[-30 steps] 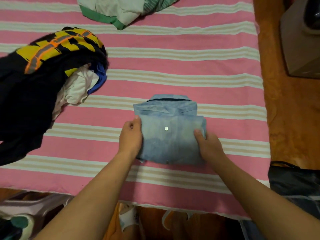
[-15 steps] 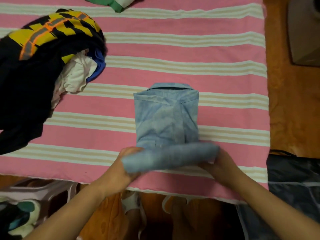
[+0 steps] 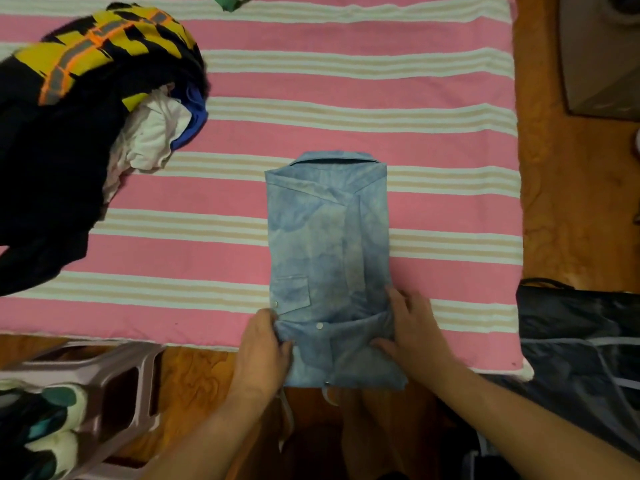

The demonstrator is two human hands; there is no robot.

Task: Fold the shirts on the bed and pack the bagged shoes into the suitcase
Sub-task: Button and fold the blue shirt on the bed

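At the bed's [image 3: 450, 98] near edge, the light-blue button shirt [image 3: 329, 244] is lying folded lengthwise, hem overhanging. Left hand [image 3: 261, 355] is pinching the hem's left side; right hand [image 3: 414, 332] is gripping its right side, fingers curled into the fabric.

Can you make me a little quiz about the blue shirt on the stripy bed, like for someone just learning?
1. True or false: both hands touch the blue shirt.
2. What lies on the pink striped bed to the shirt's left? A) a pile of clothes B) a pillow C) a book
3. Fill in: the shirt's collar points ____ from the person.

Key:
1. True: left hand, right hand.
2. A, the pile of clothes.
3. away
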